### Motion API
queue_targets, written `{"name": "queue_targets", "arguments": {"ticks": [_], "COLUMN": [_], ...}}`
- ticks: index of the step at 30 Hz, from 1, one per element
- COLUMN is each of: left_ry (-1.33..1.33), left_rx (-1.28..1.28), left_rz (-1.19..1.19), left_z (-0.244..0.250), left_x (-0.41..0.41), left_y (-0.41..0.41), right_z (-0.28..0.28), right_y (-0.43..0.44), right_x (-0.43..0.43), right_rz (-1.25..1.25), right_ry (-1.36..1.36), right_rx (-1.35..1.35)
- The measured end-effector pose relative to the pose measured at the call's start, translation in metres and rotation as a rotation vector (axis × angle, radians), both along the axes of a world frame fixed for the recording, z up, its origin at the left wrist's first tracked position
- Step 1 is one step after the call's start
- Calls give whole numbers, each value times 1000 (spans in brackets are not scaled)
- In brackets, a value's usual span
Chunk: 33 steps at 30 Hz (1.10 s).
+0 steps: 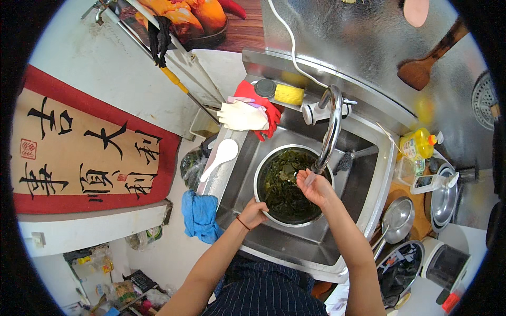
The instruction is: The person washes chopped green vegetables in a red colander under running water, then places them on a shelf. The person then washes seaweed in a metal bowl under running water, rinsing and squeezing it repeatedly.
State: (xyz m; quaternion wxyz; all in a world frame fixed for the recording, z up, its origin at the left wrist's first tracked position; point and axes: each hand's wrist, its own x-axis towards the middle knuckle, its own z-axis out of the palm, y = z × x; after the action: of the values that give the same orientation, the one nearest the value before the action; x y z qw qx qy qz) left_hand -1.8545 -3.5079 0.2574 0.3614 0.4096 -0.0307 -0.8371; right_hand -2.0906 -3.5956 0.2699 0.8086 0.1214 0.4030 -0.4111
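A round metal bowl (292,146) stands in the stainless steel sink (241,193). Dark green, leafy pieces that look like seaweed (282,193) lie in water inside it. My left hand (254,215) grips the bowl's near left rim, the thumb over the edge. Above the bowl's right side, my right hand (314,187) is held palm up and slightly cupped, with no object in it. Water (309,179) runs from the curved chrome faucet (333,130) onto its palm and fingers.
Red and cream rubber gloves (245,116), a yellow sponge (289,94) and a white rice paddle (223,156) lie along the sink's edge. A blue cloth (201,217) hangs at the left. On the right stand a yellow soap bottle (415,144), a metal ladle (397,217) and pans (443,197).
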Motion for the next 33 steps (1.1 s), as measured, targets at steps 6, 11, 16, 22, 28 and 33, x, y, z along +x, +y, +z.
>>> {"name": "queue_targets", "arguments": {"ticks": [6,11,16,22,28,33], "left_ry": [34,-25,48,37,-40,-50], "left_rx": [-36,-64,-63,-74,-34,-11], "left_rz": [10,16,90,13,-152,-113], "left_z": [9,1,1,-14,11,14], "left_x": [1,9,-4,3,-19,-30], "left_y": [6,15,20,28,28,28], "right_z": [30,45,27,50,9,28], "right_y": [24,49,106,74,30,72], "right_x": [-27,-46,-23,-14,-21,11], "right_rz": [258,955,1481,863,617,1076], "right_ry": [418,1616,1937,1614,1597,1682], "right_rx": [-384,-1017,-1294,-1016,-940,-1166]}}
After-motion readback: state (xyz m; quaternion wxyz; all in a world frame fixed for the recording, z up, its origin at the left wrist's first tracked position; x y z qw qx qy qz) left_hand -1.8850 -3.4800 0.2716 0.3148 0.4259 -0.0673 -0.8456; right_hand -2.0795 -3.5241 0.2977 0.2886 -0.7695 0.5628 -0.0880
